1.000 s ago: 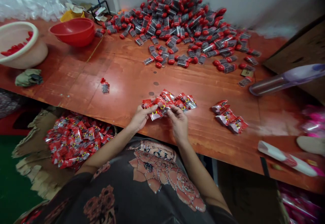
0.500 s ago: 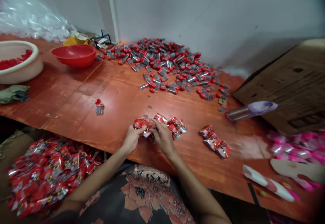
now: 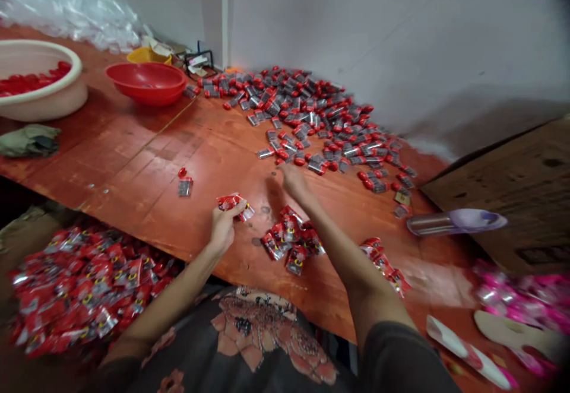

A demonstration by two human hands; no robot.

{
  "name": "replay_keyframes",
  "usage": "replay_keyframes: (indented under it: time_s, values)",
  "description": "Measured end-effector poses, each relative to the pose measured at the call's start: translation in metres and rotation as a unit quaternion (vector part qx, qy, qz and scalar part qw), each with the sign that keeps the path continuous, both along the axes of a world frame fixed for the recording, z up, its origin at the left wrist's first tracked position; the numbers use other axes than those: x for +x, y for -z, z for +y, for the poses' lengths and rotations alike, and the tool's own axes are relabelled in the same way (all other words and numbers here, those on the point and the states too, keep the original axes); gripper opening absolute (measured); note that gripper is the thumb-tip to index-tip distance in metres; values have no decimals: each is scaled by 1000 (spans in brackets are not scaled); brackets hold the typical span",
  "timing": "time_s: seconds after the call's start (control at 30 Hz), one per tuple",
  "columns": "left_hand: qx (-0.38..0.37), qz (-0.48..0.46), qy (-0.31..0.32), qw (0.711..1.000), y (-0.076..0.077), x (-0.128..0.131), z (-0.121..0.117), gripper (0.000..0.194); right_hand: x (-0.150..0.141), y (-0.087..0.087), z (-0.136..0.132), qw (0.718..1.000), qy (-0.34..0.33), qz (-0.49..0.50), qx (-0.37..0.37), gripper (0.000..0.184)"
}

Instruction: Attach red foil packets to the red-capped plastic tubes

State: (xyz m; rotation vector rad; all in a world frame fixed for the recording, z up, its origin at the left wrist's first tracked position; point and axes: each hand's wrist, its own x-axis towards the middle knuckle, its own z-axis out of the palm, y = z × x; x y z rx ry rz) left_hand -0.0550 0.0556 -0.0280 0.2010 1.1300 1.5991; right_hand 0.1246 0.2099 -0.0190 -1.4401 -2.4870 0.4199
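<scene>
My left hand [image 3: 222, 227] is closed on a red printed plastic packet [image 3: 229, 202], thumb on top, just above the table. My right hand [image 3: 293, 182] is stretched forward to the near edge of a heap of small clear containers with red caps and dark contents [image 3: 307, 99]. Its fingertips are close to the nearest containers, and its fingers are too blurred and hidden to show a grip. Between my forearms lies a loose group of red packets [image 3: 289, 233] on the table. More red packets [image 3: 383, 262] lie to the right, partly behind my right forearm.
A small container with its red cap off [image 3: 184, 186] stands left of centre. On the left are a red bowl [image 3: 146, 84] and a white tub [image 3: 73, 93]. Below the table edge sits a pile of red packets [image 3: 89, 286]. A cardboard box [image 3: 512, 203] and a scoop [image 3: 454, 222] are at right.
My right hand has left the packets beside my left hand and moved forward to the heap. My left hand has shifted slightly left with a packet. The view has turned a little left.
</scene>
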Motion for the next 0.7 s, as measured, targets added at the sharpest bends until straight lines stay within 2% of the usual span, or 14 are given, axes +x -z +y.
replay_keyframes:
  time_s: [0.1, 0.17, 0.27, 0.4, 0.53, 0.63, 0.7]
  values:
    - [-1, -9, -22, 1000, -1, 0, 0, 37, 12, 15, 38, 999, 38, -21, 2, 48]
    - [-1, -20, -24, 1000, -1, 0, 0, 35, 16, 24, 49, 997, 48, -54, 5, 48]
    - [-11, -45, -6, 999, 0, -1, 0, 34, 17, 30, 48, 998, 38, -57, -5, 37]
    - [-46, -81, 15, 996, -3, 1, 1, 34, 14, 27, 32, 999, 23, -26, -39, 22]
    - [-65, -98, 28, 993, -10, 7, 0, 29, 11, 16, -5, 998, 21, 22, -62, 23]
    - [-63, -96, 24, 993, -15, 12, -2, 28, 10, 1, -60, 992, 44, 96, -66, 30]
    - [-57, -93, 24, 994, -17, 16, -4, 29, 10, -10, -106, 963, 61, 252, -79, 33]
